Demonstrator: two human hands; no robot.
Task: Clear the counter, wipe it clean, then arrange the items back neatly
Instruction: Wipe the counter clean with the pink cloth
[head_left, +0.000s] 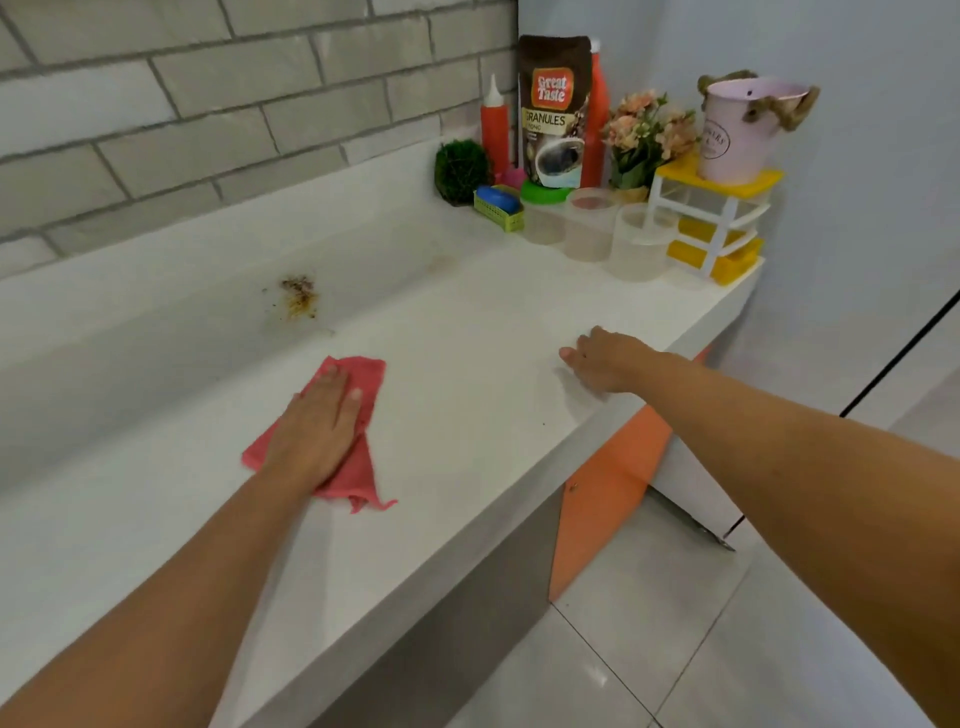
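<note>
Bench (467, 415) top is white and runs from my 7 o'clock up to 1 o'clock, with a grey brick wall behind it. At 10 o'clock I see a brown stain (300, 296) on the upstand behind the bench. At 8 o'clock the pink cloth (363, 374) lies on the bench. My left hand (317, 431) is flat on it, fingers straight and together, pressing down without gripping. At 3 o'clock my right hand (602, 361) rests palm down on the bare bench near its front edge, fingers relaxed, holding nothing.

Everything else is crowded into the far corner at 1 o'clock. From left to right I see:
- a green moss ball (461, 171)
- a small green basket (498, 208)
- a red squeeze bottle (494, 130)
- an upright coffee pouch (555, 109)
- three clear tubs (589, 223) in a row just in front of the pouch
- a bunch of peach flowers (647, 135)
- a white and yellow drawer unit (711, 228) at the bench's end, with a pink bucket (737, 130) standing on top of it
</note>
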